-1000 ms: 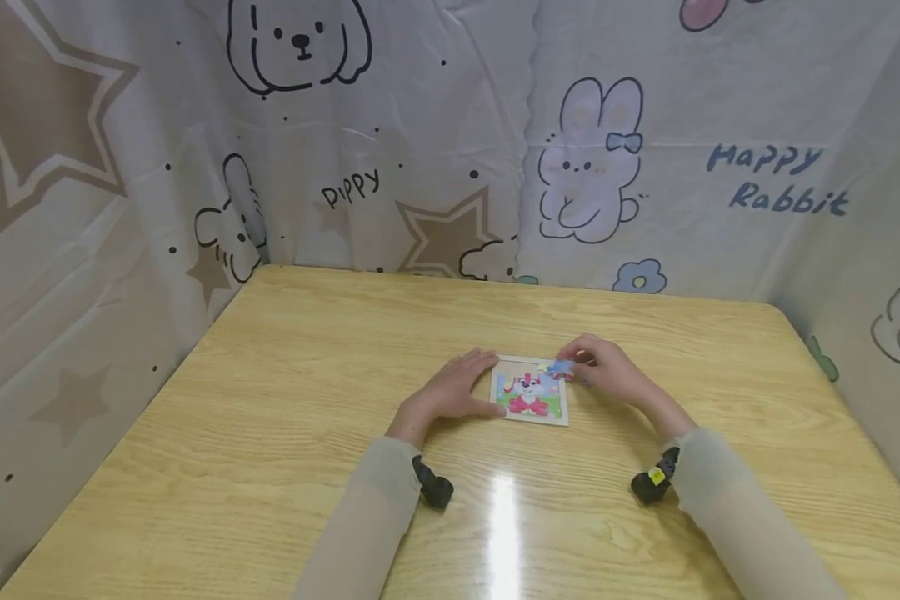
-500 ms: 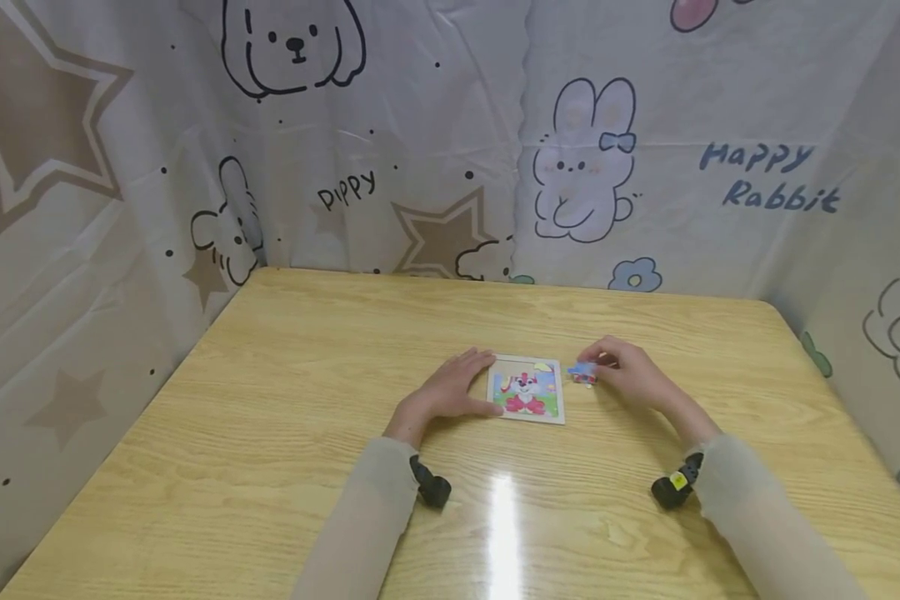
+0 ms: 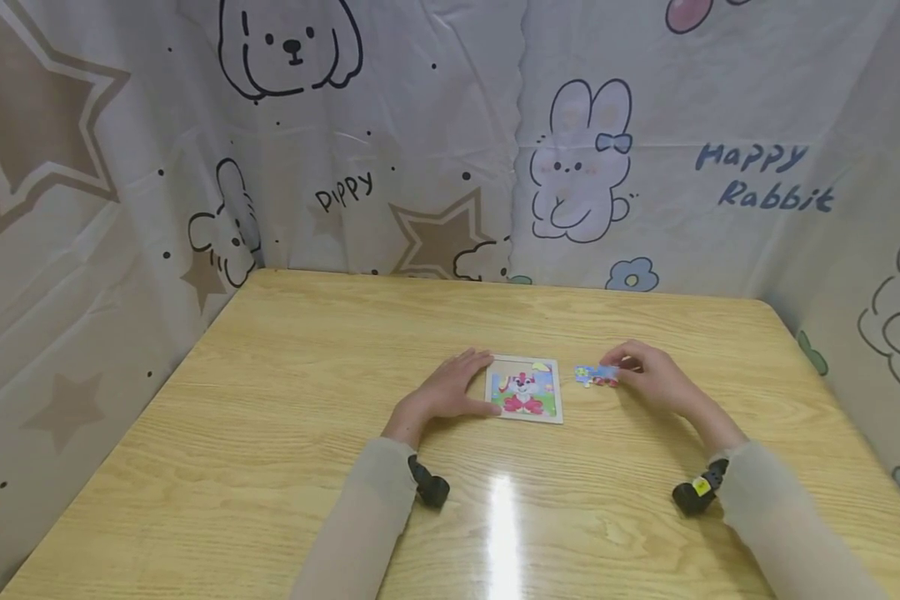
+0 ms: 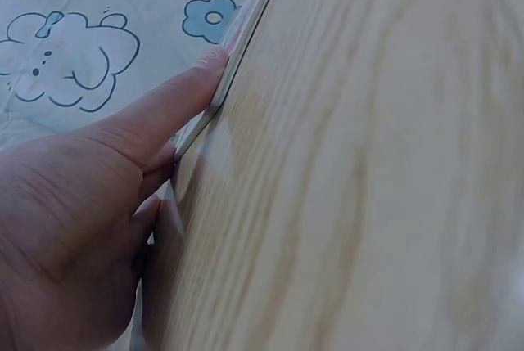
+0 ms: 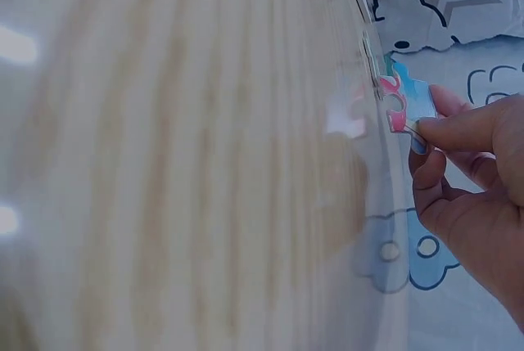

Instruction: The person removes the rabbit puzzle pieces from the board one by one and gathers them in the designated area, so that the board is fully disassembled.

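Head view: spread left hand (image 3: pixel 448 390) touches puzzle (image 3: pixel 523 395); right hand (image 3: pixel 656 379) pinches blue piece (image 3: pixel 604 374); curtain (image 3: pixel 450 108) reads "Happy Rabbit".

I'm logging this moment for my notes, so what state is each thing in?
Puzzle board: flat on the table, partly filled, bare at its upper left.
Puzzle piece: out of the puzzle board, pinched; whether joined to another, I can't tell.
Left grip: spread along the puzzle board's left side.
Right grip: pinching the puzzle piece.
Backdrop cloth: hanging, creased.
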